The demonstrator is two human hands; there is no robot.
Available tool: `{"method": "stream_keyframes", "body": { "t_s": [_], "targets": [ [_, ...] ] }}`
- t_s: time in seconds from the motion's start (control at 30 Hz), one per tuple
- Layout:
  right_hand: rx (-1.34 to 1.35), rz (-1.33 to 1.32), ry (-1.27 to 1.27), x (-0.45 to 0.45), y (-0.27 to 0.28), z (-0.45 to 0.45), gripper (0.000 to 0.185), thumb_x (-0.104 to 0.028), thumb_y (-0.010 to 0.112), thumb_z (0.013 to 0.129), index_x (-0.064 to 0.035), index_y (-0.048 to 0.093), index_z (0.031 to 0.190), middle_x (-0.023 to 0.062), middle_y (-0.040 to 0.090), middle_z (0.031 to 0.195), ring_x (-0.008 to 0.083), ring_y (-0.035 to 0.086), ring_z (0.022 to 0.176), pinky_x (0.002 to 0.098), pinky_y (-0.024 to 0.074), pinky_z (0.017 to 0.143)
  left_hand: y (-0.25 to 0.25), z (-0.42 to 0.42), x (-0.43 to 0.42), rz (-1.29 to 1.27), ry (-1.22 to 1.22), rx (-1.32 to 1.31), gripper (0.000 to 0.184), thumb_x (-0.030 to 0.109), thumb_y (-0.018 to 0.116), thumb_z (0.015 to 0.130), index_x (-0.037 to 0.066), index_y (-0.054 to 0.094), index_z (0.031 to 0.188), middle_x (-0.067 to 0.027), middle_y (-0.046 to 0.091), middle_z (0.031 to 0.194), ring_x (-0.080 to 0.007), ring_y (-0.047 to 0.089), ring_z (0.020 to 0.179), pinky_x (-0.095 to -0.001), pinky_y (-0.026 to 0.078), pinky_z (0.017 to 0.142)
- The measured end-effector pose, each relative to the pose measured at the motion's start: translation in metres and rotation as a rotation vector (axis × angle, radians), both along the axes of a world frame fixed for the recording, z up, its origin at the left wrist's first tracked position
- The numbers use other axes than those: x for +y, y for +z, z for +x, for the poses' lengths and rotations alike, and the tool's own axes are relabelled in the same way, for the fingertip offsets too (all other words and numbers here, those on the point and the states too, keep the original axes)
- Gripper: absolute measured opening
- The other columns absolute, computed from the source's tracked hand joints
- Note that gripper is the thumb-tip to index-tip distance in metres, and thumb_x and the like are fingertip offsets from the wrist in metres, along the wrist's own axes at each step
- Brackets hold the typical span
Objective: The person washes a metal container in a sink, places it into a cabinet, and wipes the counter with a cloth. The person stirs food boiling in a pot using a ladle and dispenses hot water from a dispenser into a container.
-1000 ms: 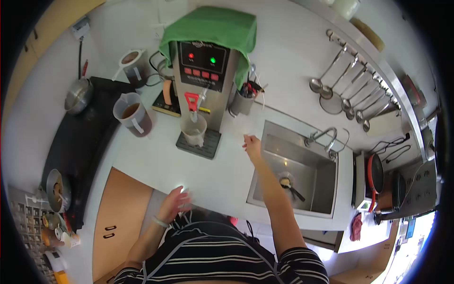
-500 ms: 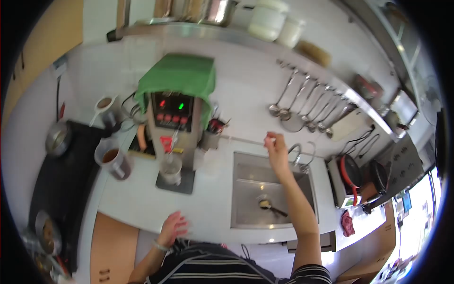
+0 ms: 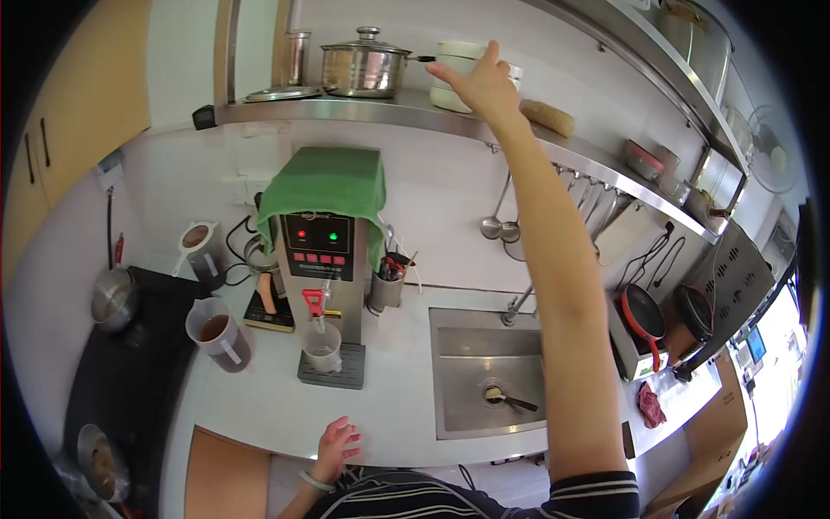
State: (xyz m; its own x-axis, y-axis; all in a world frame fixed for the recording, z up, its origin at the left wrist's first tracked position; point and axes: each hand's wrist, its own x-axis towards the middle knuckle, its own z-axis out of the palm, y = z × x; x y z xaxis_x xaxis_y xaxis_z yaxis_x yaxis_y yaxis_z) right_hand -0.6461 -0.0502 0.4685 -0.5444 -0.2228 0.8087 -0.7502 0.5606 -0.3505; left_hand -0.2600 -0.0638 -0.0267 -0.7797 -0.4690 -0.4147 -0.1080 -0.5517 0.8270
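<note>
My right hand (image 3: 486, 86) is raised to the upper shelf, in front of a stack of white containers (image 3: 450, 97). Its fingers are stretched apart and hold nothing visible; whether it touches the stack I cannot tell. A lidded steel saucepan (image 3: 363, 71) stands just left of the stack, its handle pointing toward this hand. Low over the counter's front edge, my left hand (image 3: 335, 450) is open with fingers spread and nothing in it. Nearest to it is the water dispenser (image 3: 322, 242), draped with a green cloth (image 3: 324, 183), with a clear cup (image 3: 322, 349) under its red tap.
The sink (image 3: 458, 415), holding a brush (image 3: 510, 399), lies at centre right. Measuring jugs (image 3: 220, 339) with brown liquid stand at left. Ladles (image 3: 491, 227) hang under the steel shelf (image 3: 415, 108). A red-handled frying pan (image 3: 641, 313) sits at right.
My right hand has risen from above the sink to the shelf, and its fingers have spread. My left hand stays low by the counter edge. The view has tilted upward.
</note>
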Motion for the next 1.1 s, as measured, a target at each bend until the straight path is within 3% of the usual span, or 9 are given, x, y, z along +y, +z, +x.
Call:
{"method": "stream_keyframes", "body": {
  "t_s": [0.33,0.47,0.53,0.57,0.6,0.67,0.87,0.93,1.1],
  "targets": [
    [0.271,-0.399,0.066,0.014,-0.022,0.009,0.106,-0.043,0.076,0.068,-0.0035,0.014,0.145,0.0251,0.047,0.126,0.0368,0.060,0.102,0.0432,0.0515,0.079,0.015,0.011,-0.005,-0.239,0.067,0.077,0.053,0.020,0.058,0.092,0.009,0.036,0.139,-0.0107,0.051,0.122,-0.0195,0.055,0.106,-0.0336,0.050,0.082],
    [-0.073,-0.374,0.876,0.087,-0.100,0.086,0.114,-0.035,0.081,0.068,-0.0047,0.005,0.147,0.0244,0.048,0.129,0.0322,0.055,0.113,0.0398,0.0515,0.084,0.081,-0.020,-0.006,-0.510,0.011,0.448,0.069,0.021,0.062,0.089,0.009,0.025,0.146,-0.0116,0.046,0.130,-0.0218,0.052,0.112,-0.0351,0.048,0.087],
    [-0.006,-0.026,0.690,0.129,-0.166,0.138,0.122,-0.041,0.081,0.065,-0.0046,-0.001,0.148,0.0267,0.037,0.139,0.0366,0.051,0.118,0.0428,0.0478,0.092,0.117,-0.037,-0.006,-0.552,-0.036,0.484,0.119,0.059,0.076,0.067,0.009,0.008,0.150,-0.0132,0.037,0.141,-0.0273,0.042,0.126,-0.0465,0.042,0.097],
    [-0.014,0.146,0.619,0.149,-0.198,0.160,0.126,-0.045,0.081,0.063,-0.0044,-0.002,0.148,0.0281,0.031,0.144,0.0395,0.050,0.120,0.0445,0.0451,0.096,0.132,-0.047,-0.005,-0.659,-0.076,0.577,0.124,0.064,0.076,0.062,0.013,0.007,0.151,-0.0142,0.032,0.146,-0.0306,0.038,0.131,-0.0484,0.039,0.100],
    [-0.503,0.094,0.772,0.159,-0.231,0.180,0.124,-0.047,0.079,0.062,-0.0032,0.001,0.148,0.0291,0.024,0.147,0.0431,0.047,0.122,0.0436,0.0408,0.102,0.128,-0.062,-0.005,-0.643,-0.065,0.625,0.138,0.070,0.078,0.052,0.011,0.002,0.151,-0.0146,0.026,0.149,-0.0329,0.035,0.133,-0.0497,0.036,0.103],
    [-0.446,0.142,0.829,0.176,-0.281,0.206,0.121,-0.040,0.079,0.060,-0.0030,0.004,0.147,0.0263,0.038,0.129,0.0440,0.055,0.103,0.0458,0.0478,0.086,0.122,-0.075,0.003,-0.605,-0.193,0.657,0.140,0.072,0.078,0.043,0.004,0.012,0.147,-0.0176,0.028,0.146,-0.0329,0.034,0.133,-0.0510,0.034,0.107],
    [-0.543,0.118,0.611,0.239,-0.326,0.227,0.104,-0.052,0.070,0.072,-0.0009,0.016,0.145,0.0233,0.044,0.119,0.0423,0.054,0.099,0.0453,0.0487,0.078,0.090,-0.102,0.048,-0.315,-0.699,0.543,0.107,0.037,0.084,0.062,0.002,0.023,0.143,-0.0157,0.039,0.139,-0.0304,0.039,0.130,-0.0447,0.036,0.106],
    [-0.328,0.232,0.458,0.264,-0.336,0.206,0.100,-0.063,0.061,0.077,0.0006,0.023,0.143,0.0229,0.045,0.118,0.0420,0.057,0.096,0.0447,0.0491,0.076,0.079,-0.114,0.062,-0.502,-0.611,0.492,0.104,0.025,0.084,0.056,0.001,0.028,0.141,-0.0155,0.042,0.135,-0.0293,0.043,0.126,-0.0423,0.036,0.105],
    [-0.737,0.464,0.227,0.274,-0.310,0.218,0.105,-0.073,0.054,0.075,0.0105,0.033,0.135,0.0246,0.047,0.115,0.0387,0.061,0.085,0.0405,0.0506,0.072,0.095,-0.126,0.107,-0.943,-0.552,0.482,0.097,0.010,0.082,0.055,-0.001,0.032,0.138,-0.0152,0.046,0.131,-0.0275,0.046,0.122,-0.0380,0.037,0.103]
  ]
}}
